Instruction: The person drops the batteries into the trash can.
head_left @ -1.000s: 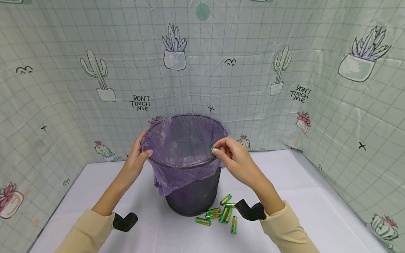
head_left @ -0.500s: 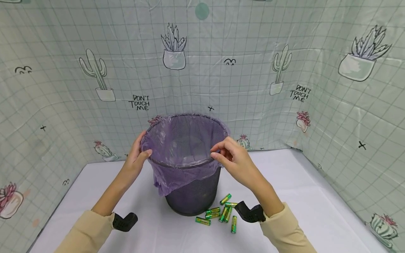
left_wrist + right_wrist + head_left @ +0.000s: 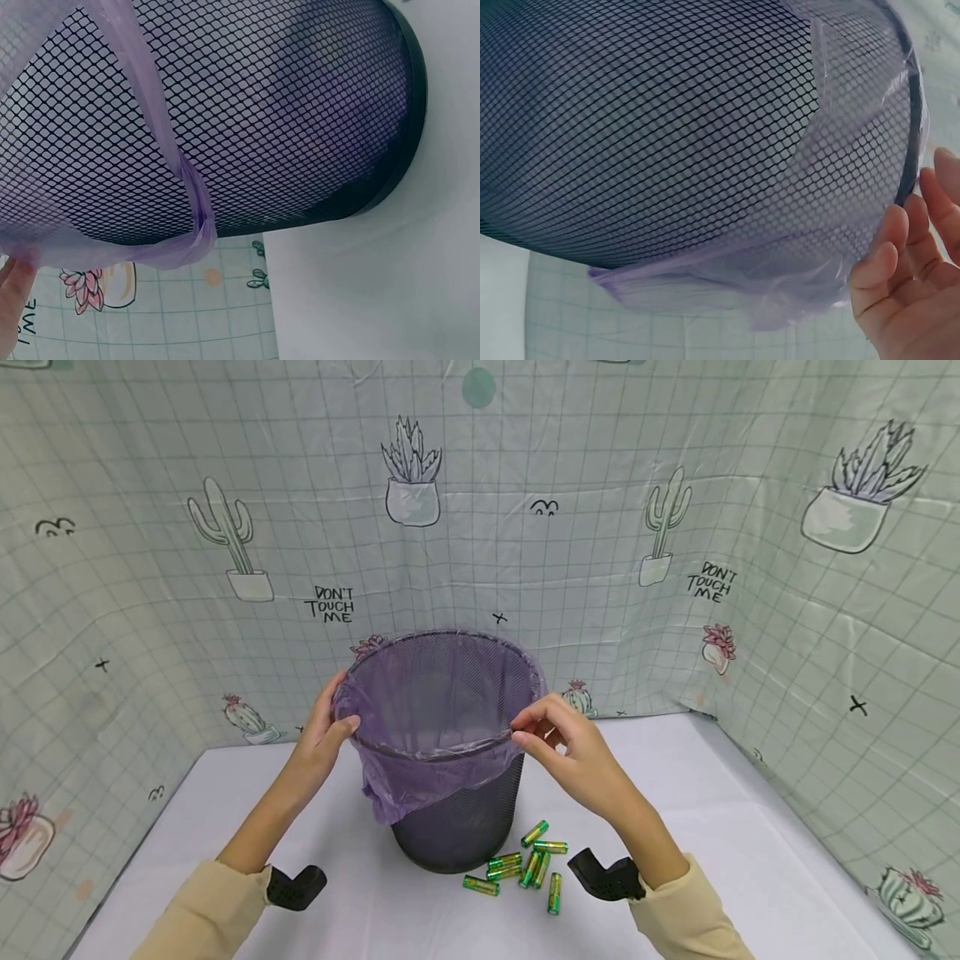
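Note:
A black mesh wastebasket [image 3: 461,835] stands upright, lined with a purple bin bag [image 3: 408,785] folded over its rim. My left hand [image 3: 320,739] grips the rim at the left, thumb on the near side of the edge; the left wrist view shows only part of a finger [image 3: 15,296] against the bag. At the right side of the rim is my right hand [image 3: 573,756], its fingers bent and no battery seen between them. In the right wrist view the fingers [image 3: 900,255] lie close to the rim; whether they touch it I cannot tell.
Several green-and-gold batteries [image 3: 531,867] lie loose on the white tabletop [image 3: 660,827] at the right front of the wastebasket. Behind and at both sides hangs a grid-patterned cloth [image 3: 480,552] with cactus drawings. A black device [image 3: 606,875] is strapped to each wrist.
A second ago my right hand pinched a battery over the rim; half a second ago it was gone from the fingers. The hand has since drawn back slightly right. My left hand stays put.

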`<state>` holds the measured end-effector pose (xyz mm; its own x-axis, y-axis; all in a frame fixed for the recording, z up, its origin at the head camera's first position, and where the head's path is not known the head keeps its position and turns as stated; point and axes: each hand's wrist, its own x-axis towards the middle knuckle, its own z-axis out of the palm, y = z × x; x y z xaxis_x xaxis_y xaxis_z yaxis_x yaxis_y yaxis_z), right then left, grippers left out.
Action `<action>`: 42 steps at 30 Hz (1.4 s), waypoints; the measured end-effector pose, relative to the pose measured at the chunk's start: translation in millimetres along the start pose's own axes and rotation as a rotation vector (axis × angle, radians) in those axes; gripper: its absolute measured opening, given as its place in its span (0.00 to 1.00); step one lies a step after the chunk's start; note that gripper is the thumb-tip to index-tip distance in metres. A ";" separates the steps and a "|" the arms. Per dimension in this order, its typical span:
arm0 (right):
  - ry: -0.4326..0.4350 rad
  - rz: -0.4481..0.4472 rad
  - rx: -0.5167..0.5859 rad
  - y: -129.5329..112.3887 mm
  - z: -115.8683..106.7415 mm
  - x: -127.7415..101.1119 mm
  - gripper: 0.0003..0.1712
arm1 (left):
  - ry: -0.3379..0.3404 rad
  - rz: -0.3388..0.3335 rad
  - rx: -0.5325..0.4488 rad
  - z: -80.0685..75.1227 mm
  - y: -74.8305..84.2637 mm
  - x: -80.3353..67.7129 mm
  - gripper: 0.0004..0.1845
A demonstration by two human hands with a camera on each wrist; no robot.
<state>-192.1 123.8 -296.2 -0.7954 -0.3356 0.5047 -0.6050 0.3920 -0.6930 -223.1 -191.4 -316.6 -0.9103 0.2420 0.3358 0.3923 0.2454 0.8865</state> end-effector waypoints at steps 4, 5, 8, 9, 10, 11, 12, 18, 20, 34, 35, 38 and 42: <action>0.009 -0.013 0.021 5.1 -2.0 -8.7 0.06 | 0.000 -0.007 0.001 -0.1 -0.3 -0.5 0.37; 0.012 -0.011 0.023 6.5 -2.5 -11.1 0.06 | 0.002 -0.006 0.002 0.2 -0.1 -0.3 0.37; 0.021 -0.001 0.025 11.7 -4.0 -18.1 0.06 | 0.003 0.000 -0.002 0.9 0.2 0.4 0.37; 0.023 0.006 0.023 13.4 -4.5 -20.1 0.06 | 0.005 0.003 -0.003 1.1 0.3 0.6 0.37; 0.025 0.012 0.020 15.2 -5.2 -22.2 0.06 | 0.004 0.002 -0.002 1.3 0.6 0.6 0.37; 0.027 0.021 0.018 16.9 -5.8 -24.3 0.06 | 0.005 0.001 -0.001 1.4 0.9 0.6 0.37; 0.028 0.028 0.018 18.7 -6.5 -26.1 0.06 | 0.004 -0.001 0.000 1.2 0.9 0.5 0.37; 0.010 0.072 0.007 31.3 -9.2 -38.2 0.06 | 0.009 0.014 -0.007 1.5 2.3 0.4 0.37; 0.001 0.091 0.000 36.7 -9.2 -42.8 0.06 | 0.010 0.022 -0.016 2.0 2.4 0.7 0.37; -0.011 0.224 0.014 68.8 0.5 -74.3 0.10 | 0.011 0.017 -0.003 1.6 1.6 0.1 0.38; -0.012 0.236 0.014 71.0 1.4 -76.5 0.10 | 0.010 0.018 -0.006 1.6 1.5 0.2 0.38; -0.017 0.275 0.015 77.5 4.4 -82.6 0.11 | 0.010 0.021 -0.006 1.4 1.4 0.2 0.38; -0.016 0.330 0.008 85.2 8.1 -88.6 0.13 | 0.011 0.025 -0.003 1.4 1.2 0.5 0.37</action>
<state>-172.8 180.0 -404.2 -0.9478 -0.2050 0.2443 -0.3146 0.4750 -0.8219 -222.9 -189.7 -315.8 -0.9016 0.2377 0.3615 0.4147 0.2366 0.8787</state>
